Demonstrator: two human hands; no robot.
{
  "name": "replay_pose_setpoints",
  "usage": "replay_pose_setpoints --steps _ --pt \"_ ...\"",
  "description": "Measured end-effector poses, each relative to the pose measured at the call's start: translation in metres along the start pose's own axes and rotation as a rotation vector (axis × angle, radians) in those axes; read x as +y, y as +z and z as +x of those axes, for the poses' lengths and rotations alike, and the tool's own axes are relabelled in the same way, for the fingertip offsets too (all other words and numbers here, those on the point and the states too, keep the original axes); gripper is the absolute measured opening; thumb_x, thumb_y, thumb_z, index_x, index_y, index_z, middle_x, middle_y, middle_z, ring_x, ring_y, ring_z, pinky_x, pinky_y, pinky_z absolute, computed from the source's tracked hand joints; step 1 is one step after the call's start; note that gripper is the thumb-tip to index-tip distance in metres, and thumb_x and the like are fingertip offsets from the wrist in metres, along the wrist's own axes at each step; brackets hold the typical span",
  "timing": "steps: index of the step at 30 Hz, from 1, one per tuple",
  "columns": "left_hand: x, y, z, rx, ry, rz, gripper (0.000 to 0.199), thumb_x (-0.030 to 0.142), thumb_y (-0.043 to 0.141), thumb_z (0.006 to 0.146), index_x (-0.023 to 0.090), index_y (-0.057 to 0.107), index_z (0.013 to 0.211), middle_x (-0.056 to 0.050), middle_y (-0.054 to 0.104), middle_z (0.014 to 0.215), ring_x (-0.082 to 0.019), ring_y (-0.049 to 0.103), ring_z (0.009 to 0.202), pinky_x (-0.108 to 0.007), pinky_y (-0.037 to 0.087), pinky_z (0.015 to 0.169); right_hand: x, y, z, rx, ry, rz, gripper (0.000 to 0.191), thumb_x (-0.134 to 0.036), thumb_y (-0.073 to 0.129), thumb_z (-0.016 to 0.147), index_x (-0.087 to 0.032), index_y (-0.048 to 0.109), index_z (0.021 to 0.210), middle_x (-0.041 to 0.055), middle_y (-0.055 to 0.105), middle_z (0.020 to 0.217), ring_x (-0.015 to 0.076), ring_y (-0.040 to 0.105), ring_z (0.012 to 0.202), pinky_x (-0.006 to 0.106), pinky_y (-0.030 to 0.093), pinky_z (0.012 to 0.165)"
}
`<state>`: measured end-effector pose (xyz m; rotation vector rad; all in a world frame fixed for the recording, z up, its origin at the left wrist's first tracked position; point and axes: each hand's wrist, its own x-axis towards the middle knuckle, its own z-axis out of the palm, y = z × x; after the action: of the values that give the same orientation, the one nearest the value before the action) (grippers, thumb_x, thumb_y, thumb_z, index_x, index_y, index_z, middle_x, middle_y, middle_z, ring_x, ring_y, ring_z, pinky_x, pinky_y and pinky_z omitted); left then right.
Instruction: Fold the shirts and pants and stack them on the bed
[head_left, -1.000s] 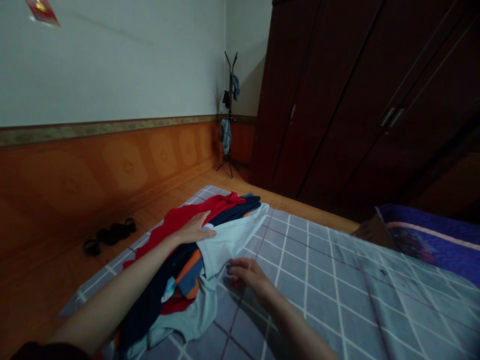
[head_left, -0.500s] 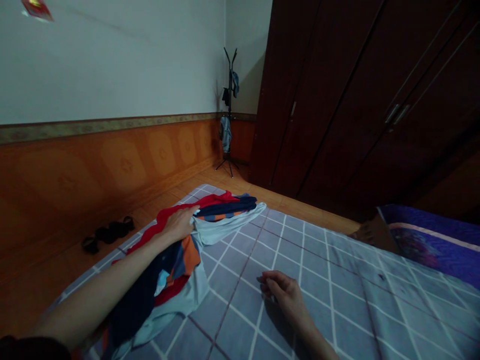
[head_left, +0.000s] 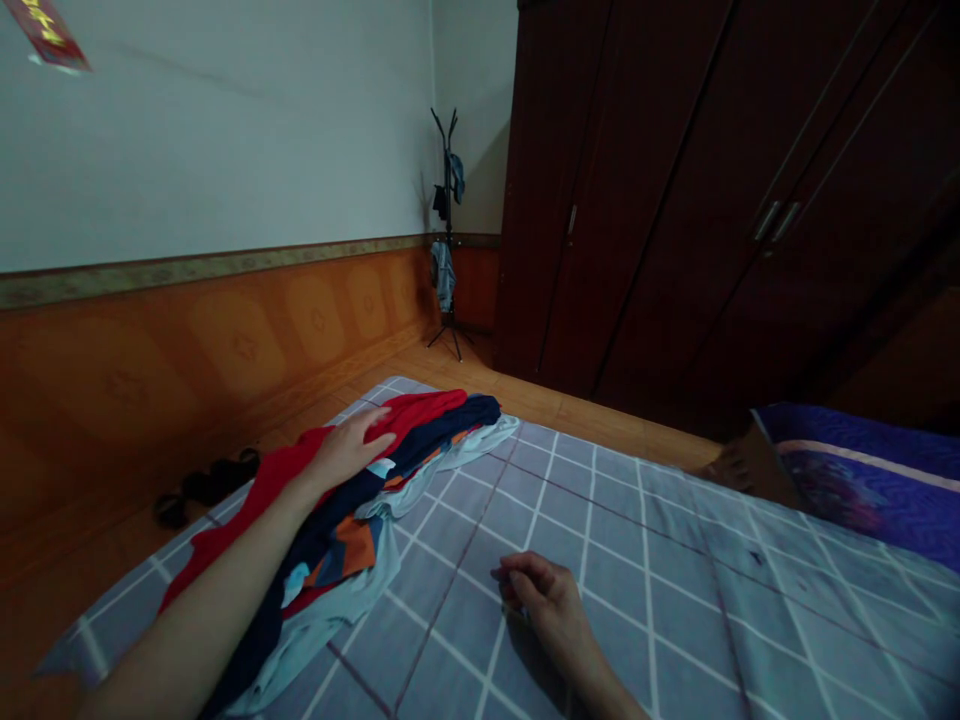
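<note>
Several garments lie heaped along the left side of the bed. Among them are a red cloth, a dark navy cloth, an orange and blue patterned piece and a pale blue-white cloth. My left hand rests on the red cloth near the navy one, its thumb and fingers apart. Over the checked sheet, right of the heap, my right hand has its fingers curled together; whether anything small is between them is hidden.
The grey checked bed fills the foreground. A coat rack stands in the corner beside a dark wardrobe. Dark shoes are on the floor at left. A purple cover is at right.
My left hand has let go of the pale cloth and shifted left onto the red one. The red and navy cloths now spread wider over the heap. My right hand stays curled.
</note>
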<state>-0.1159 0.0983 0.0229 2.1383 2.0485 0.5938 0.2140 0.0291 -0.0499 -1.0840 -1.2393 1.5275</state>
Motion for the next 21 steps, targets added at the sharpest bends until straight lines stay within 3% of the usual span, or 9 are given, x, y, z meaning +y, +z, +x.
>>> replay_pose_setpoints --steps 2,7,13,15,18,21 --pt "-0.008 0.013 0.01 0.09 -0.063 0.05 0.063 0.047 0.052 0.083 0.015 0.045 0.136 -0.015 0.049 0.139 -0.029 0.044 0.129 -0.041 0.031 0.107 0.003 -0.001 0.001 -0.009 -0.013 -0.02 0.034 -0.047 0.07 0.066 -0.013 0.07 0.071 0.0038 0.06 0.057 0.0116 0.046 0.049 0.024 0.034 0.049" --pt "-0.018 0.044 0.011 0.107 -0.07 0.035 0.06 0.047 0.061 0.077 0.019 0.053 0.129 -0.012 0.054 0.135 -0.031 0.047 0.126 -0.044 0.034 0.105 0.005 0.001 0.001 -0.005 -0.021 -0.021 0.034 -0.048 0.069 0.068 -0.014 0.07 0.072 0.0042 0.061 0.058 0.0117 0.046 0.05 0.024 0.033 0.048" --pt "-0.04 0.03 0.016 0.337 -0.237 -0.035 0.044 0.039 0.038 0.092 0.015 0.054 0.126 -0.011 0.06 0.127 -0.021 0.057 0.115 -0.032 0.044 0.096 -0.001 0.001 0.0 0.013 0.028 -0.037 0.04 -0.052 0.076 0.056 -0.015 0.072 0.068 0.0077 0.065 0.059 0.0148 0.051 0.051 0.026 0.038 0.051" --pt "-0.05 0.025 0.016 0.386 -0.312 -0.035 0.041 0.037 0.042 0.09 0.015 0.057 0.122 -0.012 0.062 0.123 -0.024 0.057 0.113 -0.034 0.045 0.094 -0.002 0.001 0.0 0.019 0.032 -0.025 0.041 -0.053 0.076 0.054 -0.016 0.072 0.069 0.0085 0.067 0.061 0.0153 0.052 0.051 0.027 0.039 0.051" --pt "-0.06 0.023 0.014 0.351 -0.371 -0.05 0.028 0.035 0.059 0.078 0.02 0.068 0.101 -0.009 0.071 0.103 -0.027 0.062 0.103 -0.034 0.046 0.086 -0.002 0.0 0.0 0.024 0.029 -0.033 0.041 -0.054 0.077 0.053 -0.016 0.073 0.069 0.0095 0.068 0.063 0.0159 0.053 0.053 0.027 0.04 0.052" --pt "-0.06 0.024 0.011 0.314 -0.388 -0.089 0.013 0.029 0.059 0.076 0.022 0.07 0.077 -0.006 0.074 0.085 -0.026 0.066 0.087 -0.032 0.047 0.077 -0.003 0.0 -0.001 0.03 0.014 -0.068 0.041 -0.054 0.077 0.053 -0.016 0.073 0.069 0.0089 0.068 0.062 0.016 0.054 0.054 0.028 0.04 0.054"
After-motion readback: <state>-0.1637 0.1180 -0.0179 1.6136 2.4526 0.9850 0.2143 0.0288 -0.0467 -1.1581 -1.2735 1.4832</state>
